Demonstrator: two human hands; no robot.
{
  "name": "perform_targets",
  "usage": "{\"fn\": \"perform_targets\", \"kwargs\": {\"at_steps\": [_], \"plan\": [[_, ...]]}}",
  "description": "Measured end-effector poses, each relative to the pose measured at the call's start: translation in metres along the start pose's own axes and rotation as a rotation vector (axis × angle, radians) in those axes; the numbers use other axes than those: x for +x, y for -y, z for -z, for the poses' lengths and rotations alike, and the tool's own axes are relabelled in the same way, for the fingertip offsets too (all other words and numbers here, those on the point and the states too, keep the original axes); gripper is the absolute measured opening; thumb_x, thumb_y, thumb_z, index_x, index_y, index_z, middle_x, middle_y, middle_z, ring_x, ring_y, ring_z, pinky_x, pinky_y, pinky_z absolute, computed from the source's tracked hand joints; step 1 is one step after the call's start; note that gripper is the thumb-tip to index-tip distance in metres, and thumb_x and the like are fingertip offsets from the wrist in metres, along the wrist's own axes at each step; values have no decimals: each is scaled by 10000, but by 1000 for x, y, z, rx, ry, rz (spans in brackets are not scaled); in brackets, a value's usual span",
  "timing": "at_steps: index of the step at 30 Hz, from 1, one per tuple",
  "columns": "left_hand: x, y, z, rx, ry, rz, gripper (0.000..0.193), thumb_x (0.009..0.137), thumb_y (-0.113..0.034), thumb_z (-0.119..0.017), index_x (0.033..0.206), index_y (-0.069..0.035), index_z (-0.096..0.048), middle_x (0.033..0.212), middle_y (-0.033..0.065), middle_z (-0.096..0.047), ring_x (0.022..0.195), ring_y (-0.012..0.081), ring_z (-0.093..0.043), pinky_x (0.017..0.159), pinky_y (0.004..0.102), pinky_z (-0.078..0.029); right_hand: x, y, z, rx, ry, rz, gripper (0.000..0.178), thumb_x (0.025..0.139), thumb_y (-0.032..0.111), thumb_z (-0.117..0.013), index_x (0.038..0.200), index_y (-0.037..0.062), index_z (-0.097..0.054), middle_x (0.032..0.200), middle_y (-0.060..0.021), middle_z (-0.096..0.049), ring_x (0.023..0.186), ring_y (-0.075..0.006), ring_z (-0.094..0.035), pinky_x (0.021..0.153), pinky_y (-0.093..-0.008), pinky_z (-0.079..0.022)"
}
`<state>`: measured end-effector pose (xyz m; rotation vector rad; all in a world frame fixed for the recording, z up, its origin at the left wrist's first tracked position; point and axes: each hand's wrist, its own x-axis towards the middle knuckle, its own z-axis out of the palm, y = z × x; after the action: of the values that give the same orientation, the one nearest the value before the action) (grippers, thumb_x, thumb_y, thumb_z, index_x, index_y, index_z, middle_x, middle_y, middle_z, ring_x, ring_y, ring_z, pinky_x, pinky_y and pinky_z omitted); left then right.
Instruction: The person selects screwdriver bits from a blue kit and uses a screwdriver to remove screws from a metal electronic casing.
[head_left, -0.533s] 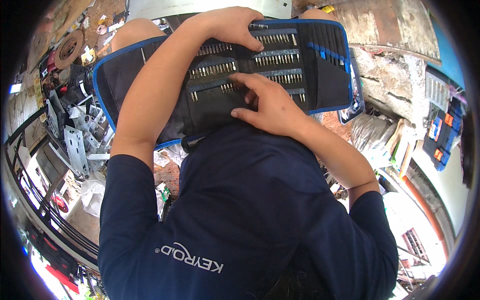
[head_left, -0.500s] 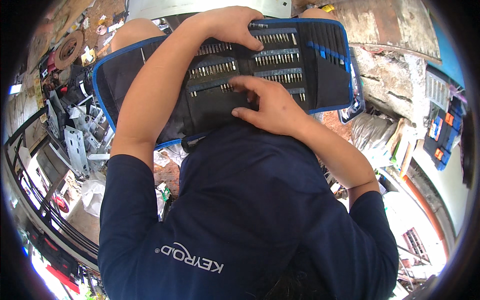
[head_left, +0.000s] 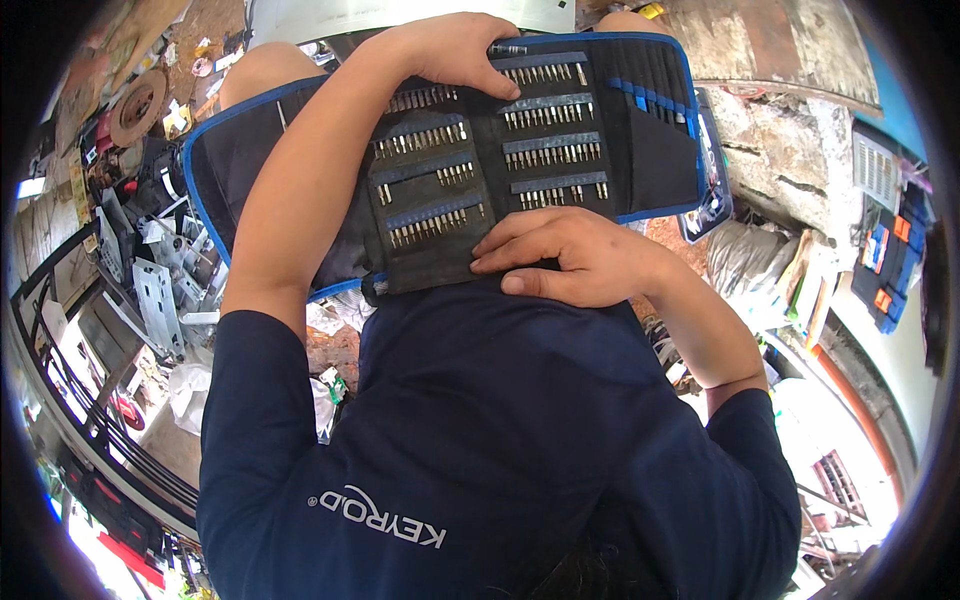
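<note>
A black fabric bit roll (head_left: 655,165) with blue edging lies open across my lap. Rows of short metal screwdriver bits (head_left: 555,152) sit in its blue-lined strips; the third strip on the left side has a gap. My left hand (head_left: 460,52) grips the roll's far edge, thumb on the front and fingers mostly out of sight behind it. Close to that thumb a dark cylindrical piece (head_left: 508,49) lies at the top edge. My right hand (head_left: 575,255) rests on the near edge below the bits, fingers stretched over the fabric and thumb apart.
Blue-topped slim tools (head_left: 648,100) stand in pockets at the roll's right end. Metal brackets and scrap (head_left: 155,300) lie at the left. A rough concrete block (head_left: 775,160) and a blue case with orange latches (head_left: 885,265) are at the right.
The lower part of the roll now lies unfolded, showing bottom bit rows hidden before. My right hand has moved down and right from the bits to the near edge; my left hand stays put.
</note>
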<state>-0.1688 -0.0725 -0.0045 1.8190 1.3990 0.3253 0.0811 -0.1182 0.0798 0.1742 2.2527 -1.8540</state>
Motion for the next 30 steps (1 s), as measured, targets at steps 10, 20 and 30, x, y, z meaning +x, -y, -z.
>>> {"fn": "perform_targets", "kwargs": {"at_steps": [10,20,30], "plan": [[-1,-4,2,-36,32,13,675,714,-372,-788,1230,27,-611,1090,194,-694,998,306,-661,917,369,-507,1,-2,0,-10,-4,-14,335,961,297,-610,1160,46,-708,1194,-132,-656,1117,-308,-630,957,-391,-493],[0,0,-2,-15,-14,3,638,715,-372,-786,1217,-5,-643,1070,174,-717,959,276,-696,872,364,-535,1,-1,-1,-28,-5,-2,293,940,226,-644,1160,42,-709,1197,-128,-655,1117,-304,-631,942,-384,-504],[-1,-1,0,-11,-1,-4,646,720,-396,-778,1216,-5,-642,1089,185,-710,989,293,-687,890,374,-527,2,-2,-2,-32,-12,14,291,928,208,-657,1156,36,-711,1194,-131,-654,1114,-298,-633,936,-382,-508]]}}
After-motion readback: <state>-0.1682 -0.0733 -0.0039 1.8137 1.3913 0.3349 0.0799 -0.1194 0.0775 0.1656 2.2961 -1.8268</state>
